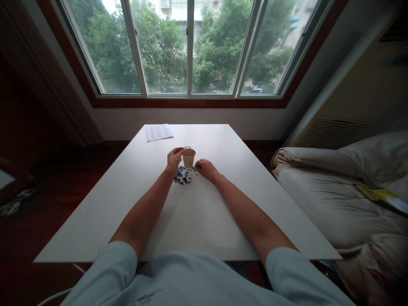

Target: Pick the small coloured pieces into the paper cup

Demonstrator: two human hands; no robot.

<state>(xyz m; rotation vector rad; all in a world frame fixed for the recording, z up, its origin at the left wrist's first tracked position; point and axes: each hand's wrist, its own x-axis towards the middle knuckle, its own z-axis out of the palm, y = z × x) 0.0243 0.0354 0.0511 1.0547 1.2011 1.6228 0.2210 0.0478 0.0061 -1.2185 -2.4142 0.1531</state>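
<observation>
A light brown paper cup (188, 158) stands upright on the white table. My left hand (174, 158) is closed in a pinch at the cup's left rim. A thin dark string (188, 147) curves from its fingertips just behind the rim. Whether the fingers also touch the cup is unclear. In front of the cup lie many small blue, brown and yellowish pieces like beads (182, 175), loosely scattered. Right of the cup, my right hand (206, 168) rests low on the table, fingers curled together near the outermost pieces. Anything between those fingertips is too small to see.
Sheets of printed paper (158, 132) lie at the far left of the white table (248, 204). Beyond it is a wide window (189, 51). On the right stands a pale sofa (315, 191) bearing a yellow and black flat item (382, 197).
</observation>
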